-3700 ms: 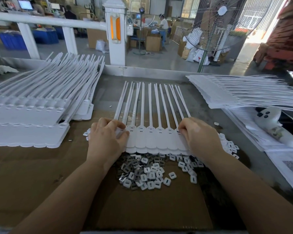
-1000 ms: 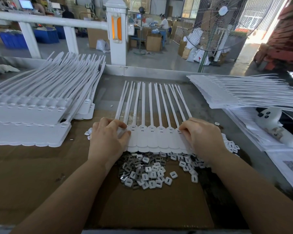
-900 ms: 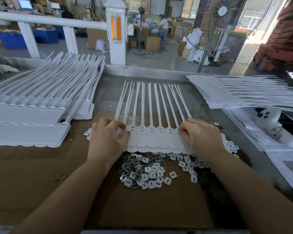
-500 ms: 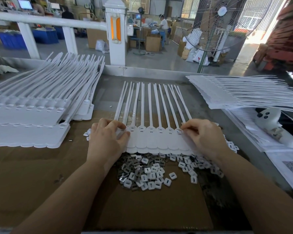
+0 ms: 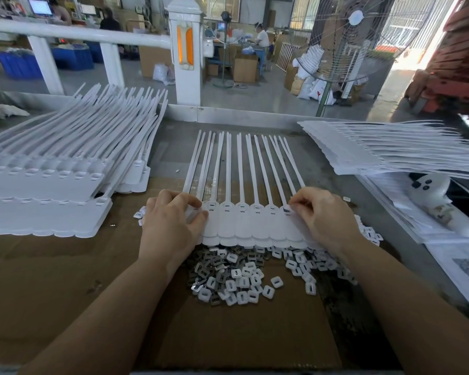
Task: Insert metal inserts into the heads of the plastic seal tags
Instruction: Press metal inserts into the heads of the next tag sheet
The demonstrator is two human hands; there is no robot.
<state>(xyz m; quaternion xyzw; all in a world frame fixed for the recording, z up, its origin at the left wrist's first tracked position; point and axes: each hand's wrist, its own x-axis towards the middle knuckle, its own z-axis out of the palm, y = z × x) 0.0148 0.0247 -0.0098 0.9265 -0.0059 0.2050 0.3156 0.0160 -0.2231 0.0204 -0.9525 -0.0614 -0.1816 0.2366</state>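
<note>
Two bare hands rest on a row of white plastic seal tags joined side by side, heads level and straps fanning away from the person. The left hand lies palm down on the row's left end, fingers loosely curled over the first heads, thumb pressed against the edge of the nearest tag body; it presses the row flat rather than closing on anything. The right hand sits at the row's right end, its thumb and forefinger pinched together over the slot of the last head, where a small dark piece, probably a metal insert, shows at the fingertips; the other fingers are curled in. Just nearer the person than both hands, between the wrists, lies a loose heap of metal inserts and white caps on brown cardboard. Left of the left hand sits a stack of tags; beyond the right hand lies another stack.
</note>
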